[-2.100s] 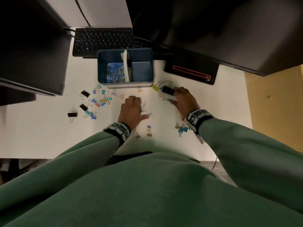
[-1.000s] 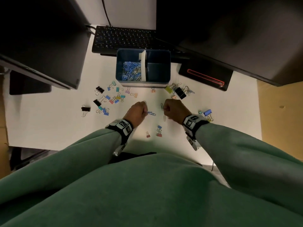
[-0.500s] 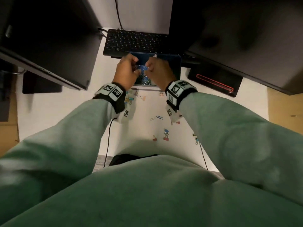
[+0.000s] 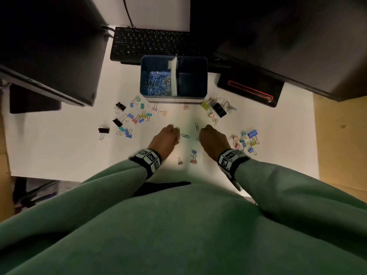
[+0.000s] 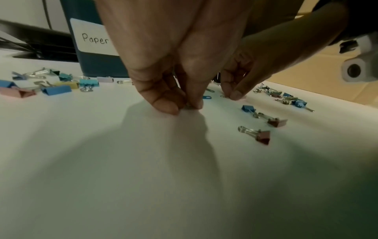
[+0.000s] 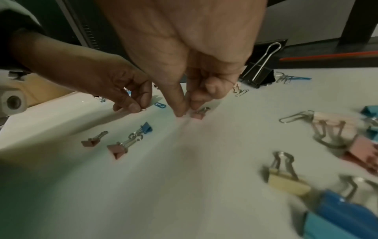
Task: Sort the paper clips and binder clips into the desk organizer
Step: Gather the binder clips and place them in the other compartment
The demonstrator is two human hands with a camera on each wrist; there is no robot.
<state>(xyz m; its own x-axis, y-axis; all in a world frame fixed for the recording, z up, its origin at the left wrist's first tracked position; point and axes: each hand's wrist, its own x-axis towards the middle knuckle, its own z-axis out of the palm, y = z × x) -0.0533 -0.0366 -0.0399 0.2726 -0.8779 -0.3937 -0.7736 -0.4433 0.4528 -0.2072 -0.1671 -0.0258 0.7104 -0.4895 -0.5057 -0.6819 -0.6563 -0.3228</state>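
The blue desk organizer [image 4: 145,80] stands at the back of the white desk; its left compartment holds a heap of paper clips [image 4: 159,83], and its right compartment [image 4: 191,81] looks dark. My left hand [image 4: 177,134] is down on the desk, thumb and forefinger pinching a small silver paper clip [image 5: 189,107]. My right hand [image 4: 199,137] is lowered beside it, fingertips [image 6: 181,111] closing on a small pink binder clip [image 6: 198,114]. A blue paper clip [image 4: 185,135] lies between the hands, and a silver paper clip [image 4: 197,127] lies just beyond.
Coloured and black binder clips lie scattered at the left [image 4: 131,118], right [image 4: 246,140] and near the organizer [image 4: 219,112]; three lie close to me [image 4: 190,156]. A keyboard [image 4: 147,42] sits behind the organizer, with dark monitors on both sides and a black device [image 4: 250,90] at the right.
Half a second ago both hands were together over the organizer's left compartment with paper clips. Both have now come back down to the desk and pinch at loose clips.
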